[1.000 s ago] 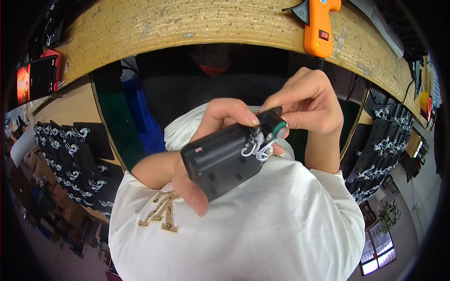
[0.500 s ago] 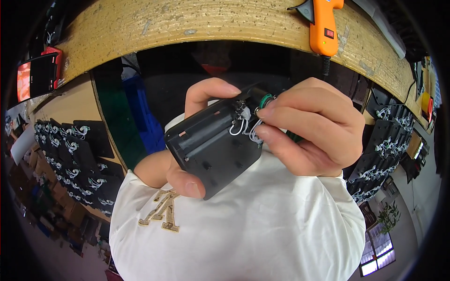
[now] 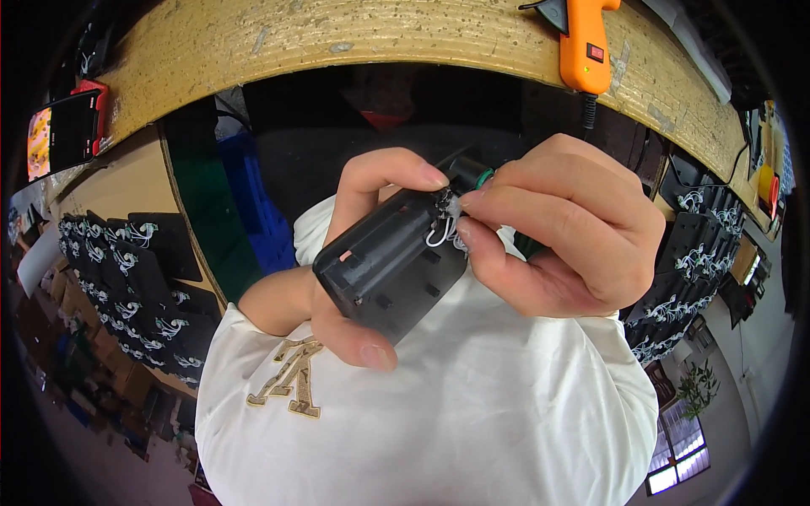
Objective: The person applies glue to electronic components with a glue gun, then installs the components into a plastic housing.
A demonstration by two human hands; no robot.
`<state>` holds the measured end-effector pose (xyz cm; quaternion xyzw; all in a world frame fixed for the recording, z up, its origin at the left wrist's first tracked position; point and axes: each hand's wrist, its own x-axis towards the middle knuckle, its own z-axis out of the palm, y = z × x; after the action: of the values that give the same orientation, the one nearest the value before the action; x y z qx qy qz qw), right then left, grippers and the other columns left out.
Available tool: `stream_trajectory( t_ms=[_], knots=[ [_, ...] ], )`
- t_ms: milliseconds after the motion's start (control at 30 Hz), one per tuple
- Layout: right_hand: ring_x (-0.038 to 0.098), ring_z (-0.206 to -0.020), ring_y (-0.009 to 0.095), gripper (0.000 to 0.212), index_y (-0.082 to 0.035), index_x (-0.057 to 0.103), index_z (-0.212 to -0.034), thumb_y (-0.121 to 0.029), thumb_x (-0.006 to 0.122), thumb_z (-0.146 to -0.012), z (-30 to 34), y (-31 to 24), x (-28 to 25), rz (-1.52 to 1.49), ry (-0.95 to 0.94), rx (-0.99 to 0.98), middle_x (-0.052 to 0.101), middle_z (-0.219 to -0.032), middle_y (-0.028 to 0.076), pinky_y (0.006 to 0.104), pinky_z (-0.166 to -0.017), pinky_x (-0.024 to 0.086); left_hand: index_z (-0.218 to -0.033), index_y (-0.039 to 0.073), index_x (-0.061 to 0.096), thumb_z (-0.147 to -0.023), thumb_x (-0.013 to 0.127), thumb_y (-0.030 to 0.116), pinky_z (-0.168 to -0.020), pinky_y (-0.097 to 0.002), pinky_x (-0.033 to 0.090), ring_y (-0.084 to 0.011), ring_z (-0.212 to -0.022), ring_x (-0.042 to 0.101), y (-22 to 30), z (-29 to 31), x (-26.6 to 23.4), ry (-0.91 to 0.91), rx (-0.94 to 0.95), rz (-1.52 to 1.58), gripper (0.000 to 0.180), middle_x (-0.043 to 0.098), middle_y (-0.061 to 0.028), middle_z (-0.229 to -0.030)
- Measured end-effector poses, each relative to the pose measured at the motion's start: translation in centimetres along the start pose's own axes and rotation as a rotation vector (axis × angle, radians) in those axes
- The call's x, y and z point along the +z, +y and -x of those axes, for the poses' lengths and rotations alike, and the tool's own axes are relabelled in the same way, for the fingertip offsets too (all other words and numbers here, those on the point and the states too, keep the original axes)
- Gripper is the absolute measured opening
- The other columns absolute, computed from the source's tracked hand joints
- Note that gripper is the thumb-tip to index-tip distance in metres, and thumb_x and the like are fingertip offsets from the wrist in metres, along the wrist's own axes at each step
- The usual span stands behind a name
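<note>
A black plastic housing (image 3: pixel 371 253) with a rounded edge and small pegs on its flat side is gripped at its left by my left hand (image 3: pixel 337 325), thumb below and fingers above. White wires (image 3: pixel 436 234) loop out near its upper right end, beside a whitish blob. My right hand (image 3: pixel 582 228) pinches at the wires there, close to the housing; its fingertips partly cover them. A small round green part (image 3: pixel 484 177) shows just behind the right fingers, at the end of a dark cylindrical section.
An orange glue gun (image 3: pixel 585 51) lies on the worn bench (image 3: pixel 380 34) ahead. A phone in a red holder (image 3: pixel 99 105) stands far left. Stacked black housings with white wires (image 3: pixel 139 278) fill the left side, with similar ones (image 3: pixel 688 270) at right. A blue crate (image 3: pixel 257 202) sits below the bench.
The housing has shifted slightly right and tilted in my left hand. My right fingertips have moved from beside the green part down to the wires by the whitish blob.
</note>
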<state>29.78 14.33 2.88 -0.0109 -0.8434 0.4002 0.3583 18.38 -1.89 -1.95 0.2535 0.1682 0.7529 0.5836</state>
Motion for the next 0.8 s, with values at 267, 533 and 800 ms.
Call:
stream_trajectory(
  t_ms=[267,533,800],
  knots=[
    [0.058,-0.051,0.019,0.025,0.006,0.071,-0.079,0.002,0.077,-0.055,-0.5,-0.3,-0.7,-0.010,-0.067,0.070,0.064,-0.067,0.013,0.0253,-0.045,0.044,-0.140,-0.002,0.024,-0.059,0.092,0.025,-0.092,-0.0322,0.047,-0.0227,-0.108,0.059,0.0,0.6,0.5,0.051,-0.044,0.044,0.109,0.053,-0.0178,-0.124],
    [0.057,-0.049,0.019,0.024,0.005,0.070,-0.077,-0.002,0.077,-0.055,-0.7,-0.2,-1.4,-0.058,-0.123,0.110,0.063,-0.065,0.012,0.0254,-0.045,0.043,-0.140,-0.005,0.027,-0.059,0.093,0.027,-0.091,-0.0304,0.046,-0.0218,-0.108,0.058,-0.5,0.5,0.7,0.052,-0.039,0.021,0.109,0.053,-0.0187,-0.123],
    [0.056,-0.047,0.019,0.024,0.005,0.069,-0.075,-0.003,0.077,-0.054,-0.5,0.1,-1.3,-0.039,-0.087,0.082,0.063,-0.064,0.012,0.0254,-0.044,0.043,-0.141,-0.005,0.027,-0.061,0.093,0.028,-0.092,-0.0307,0.046,-0.0221,-0.109,0.058,-1.0,0.1,0.6,0.013,0.027,-0.063,0.109,0.052,-0.0186,-0.124]
  ],
)
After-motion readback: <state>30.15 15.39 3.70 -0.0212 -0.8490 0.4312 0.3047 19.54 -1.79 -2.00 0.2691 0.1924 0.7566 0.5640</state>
